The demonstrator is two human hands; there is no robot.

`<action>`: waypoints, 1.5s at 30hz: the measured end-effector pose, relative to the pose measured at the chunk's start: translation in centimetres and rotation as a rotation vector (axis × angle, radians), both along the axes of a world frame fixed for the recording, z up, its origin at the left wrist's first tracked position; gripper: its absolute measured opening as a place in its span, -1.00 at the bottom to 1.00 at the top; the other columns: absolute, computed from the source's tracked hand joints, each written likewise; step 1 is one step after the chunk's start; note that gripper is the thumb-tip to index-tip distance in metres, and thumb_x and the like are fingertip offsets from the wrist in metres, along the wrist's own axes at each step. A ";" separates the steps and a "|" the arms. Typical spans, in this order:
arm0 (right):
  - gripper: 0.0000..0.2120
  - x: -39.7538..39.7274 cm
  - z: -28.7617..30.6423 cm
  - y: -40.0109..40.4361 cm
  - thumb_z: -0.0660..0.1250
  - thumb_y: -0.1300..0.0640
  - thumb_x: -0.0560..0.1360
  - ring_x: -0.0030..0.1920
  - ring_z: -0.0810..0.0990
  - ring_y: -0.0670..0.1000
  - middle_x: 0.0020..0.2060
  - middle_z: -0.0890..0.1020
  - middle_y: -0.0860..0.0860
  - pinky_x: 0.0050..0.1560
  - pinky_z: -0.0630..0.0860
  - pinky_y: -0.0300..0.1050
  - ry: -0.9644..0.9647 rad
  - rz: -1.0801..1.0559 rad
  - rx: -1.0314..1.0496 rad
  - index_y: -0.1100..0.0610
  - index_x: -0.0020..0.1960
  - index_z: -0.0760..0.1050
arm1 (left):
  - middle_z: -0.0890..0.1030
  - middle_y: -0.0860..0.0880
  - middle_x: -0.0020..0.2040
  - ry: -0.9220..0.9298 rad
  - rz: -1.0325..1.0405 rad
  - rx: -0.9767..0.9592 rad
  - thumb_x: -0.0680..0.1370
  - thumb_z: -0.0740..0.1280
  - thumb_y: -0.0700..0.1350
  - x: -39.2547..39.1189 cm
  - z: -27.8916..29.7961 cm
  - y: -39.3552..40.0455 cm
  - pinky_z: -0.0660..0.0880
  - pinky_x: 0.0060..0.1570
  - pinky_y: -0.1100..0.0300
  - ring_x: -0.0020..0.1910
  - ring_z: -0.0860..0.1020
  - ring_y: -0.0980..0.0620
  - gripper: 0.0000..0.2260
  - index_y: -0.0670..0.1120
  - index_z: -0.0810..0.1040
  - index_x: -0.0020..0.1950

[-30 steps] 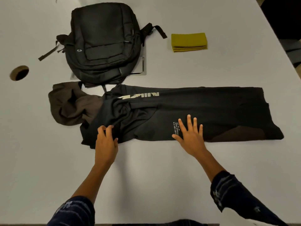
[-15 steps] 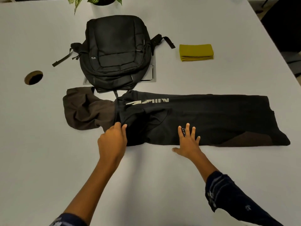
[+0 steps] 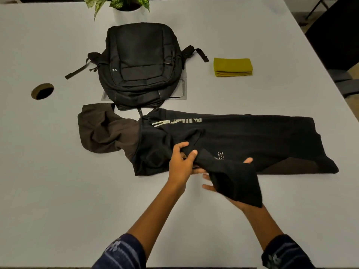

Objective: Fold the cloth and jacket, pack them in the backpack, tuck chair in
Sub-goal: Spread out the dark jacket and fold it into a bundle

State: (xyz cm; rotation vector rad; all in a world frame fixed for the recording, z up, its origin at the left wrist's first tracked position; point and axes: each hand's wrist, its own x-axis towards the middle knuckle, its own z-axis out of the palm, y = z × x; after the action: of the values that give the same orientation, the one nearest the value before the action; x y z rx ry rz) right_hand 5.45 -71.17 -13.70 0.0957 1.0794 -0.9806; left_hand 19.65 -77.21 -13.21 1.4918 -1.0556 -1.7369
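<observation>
Head view: a sleeve (image 3: 231,177) of the jacket (image 3: 242,140) is pinched by the left hand (image 3: 179,164) and draped over the right hand (image 3: 219,187), whose grip can't be told, probably so it gets folded inward.

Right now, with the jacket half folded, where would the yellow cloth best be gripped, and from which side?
Probably along the long near edge of the yellow cloth, where its stacked layers show, coming from the person's side. It lies flat, already folded into a compact rectangle, so a pinch grip there should catch all layers and keep the fold. Open table lies in front of that edge, and the backpack sits well apart.
</observation>
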 end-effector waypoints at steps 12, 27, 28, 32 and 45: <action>-0.13 -16.3 -1.7 3.6 -0.20 -0.36 0.50 0.02 0.55 0.20 0.27 0.43 0.35 -0.05 0.53 -0.10 -0.096 -0.212 -0.219 0.33 0.43 0.21 | 0.55 -0.23 -0.13 0.051 0.344 0.513 0.56 0.24 0.11 4.7 -7.0 -1.4 0.55 -0.09 -0.01 -0.15 0.56 -0.15 -0.56 -0.28 0.44 0.15; -0.60 -17.1 -3.4 -3.1 0.24 0.20 0.47 0.26 0.40 0.21 0.28 0.41 0.17 0.16 0.38 0.09 1.632 -0.573 0.428 0.13 0.30 0.36 | 0.58 -0.15 -0.10 0.057 0.637 0.508 0.47 0.43 -0.15 6.6 -9.0 -3.5 0.52 -0.21 0.14 -0.26 0.53 -0.02 -0.67 -0.18 0.44 0.17; -0.59 -15.1 -3.2 -4.3 0.26 0.17 0.45 0.24 0.40 0.21 0.24 0.43 0.18 0.14 0.36 0.10 1.785 -0.507 0.298 0.13 0.29 0.38 | 0.58 -0.16 0.06 0.124 0.650 0.493 0.49 0.40 -0.20 6.8 -8.9 -3.5 0.53 -0.12 0.11 -0.15 0.57 -0.05 -0.63 -0.18 0.41 0.26; -0.76 -6.6 -3.7 -9.8 0.25 -0.07 0.51 0.05 0.50 0.17 -0.05 0.61 0.06 0.08 0.31 0.05 1.862 0.140 -0.153 0.10 -0.12 0.54 | 0.51 -0.13 0.29 0.334 0.637 0.571 0.50 0.39 -0.08 6.9 -8.8 -3.6 0.46 0.20 0.04 0.18 0.53 -0.10 -0.53 -0.14 0.37 0.36; -0.59 -4.4 -6.2 -19.1 0.24 -0.05 0.56 0.09 0.53 0.18 0.11 0.57 0.22 0.06 0.43 -0.04 1.043 0.219 0.133 0.32 0.12 0.51 | 0.43 -0.16 0.37 0.409 0.689 0.498 0.59 0.25 -0.19 9.0 -10.6 -3.5 0.54 0.00 0.00 0.11 0.56 -0.14 -0.55 -0.13 0.24 0.47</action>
State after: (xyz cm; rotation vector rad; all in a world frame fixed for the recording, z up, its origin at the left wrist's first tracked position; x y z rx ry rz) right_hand 1.01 -90.24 -19.91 -0.4699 2.0536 -0.7391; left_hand 28.63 -80.73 -23.81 1.4407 0.1230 -1.7183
